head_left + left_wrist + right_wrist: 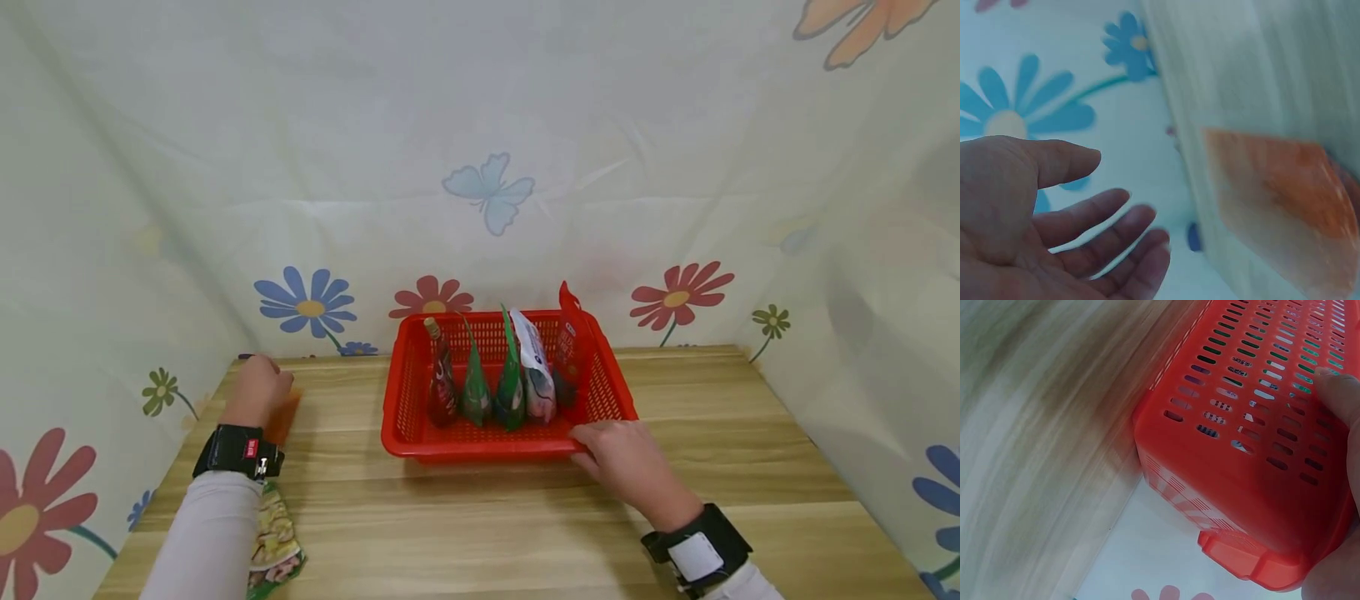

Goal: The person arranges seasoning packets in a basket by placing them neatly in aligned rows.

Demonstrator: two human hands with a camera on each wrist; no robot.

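Note:
My right hand (630, 462) grips the front right corner of a red plastic basket (480, 451). In the right wrist view the thumb (1339, 394) lies against the basket's slotted outer wall (1210, 465). Off to the left, my left hand (257, 390) is over the far left of the table, holding nothing. Its fingers are loosely bent and apart in the left wrist view. Beside that hand lies an orange packet (1285, 200), partly hidden by the hand in the head view. A green packet with a food picture (276, 537) lies next to the left forearm.
Inside the basket stand a dark red bottle (442, 387), two green pouches, one (476, 390) beside the bottle, a white pouch (534, 358) and a red bag (573, 337). A flower-printed curtain (360, 167) borders the wooden table (450, 533) at the back and sides.

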